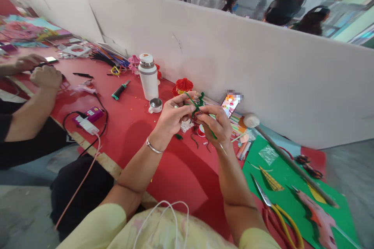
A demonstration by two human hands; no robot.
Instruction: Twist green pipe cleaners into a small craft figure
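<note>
Between the fingertips of both hands is a green fuzzy wire piece [200, 102], perhaps pipe cleaners, with thin strands sticking out. My left hand [174, 114] pinches it from the left, fingers closed. From the other side my right hand [216, 123] is closed on it too, and a thin pale wire end [223, 149] pokes out below that palm. Fingers partly hide the piece. Under the hands lie white beads [187, 126] and a small red-rimmed spool [201, 130]. A lit phone [230, 103] leans just behind my right hand.
A white thermos [148, 79] and its metal cup [155, 105] stand left of my hands. Scissors [274, 210] and a pink glue gun [317, 216] lie at right on a green sheet [292, 163]. A co-worker's hands [43, 72] are at far left. A white partition [233, 58] borders the table.
</note>
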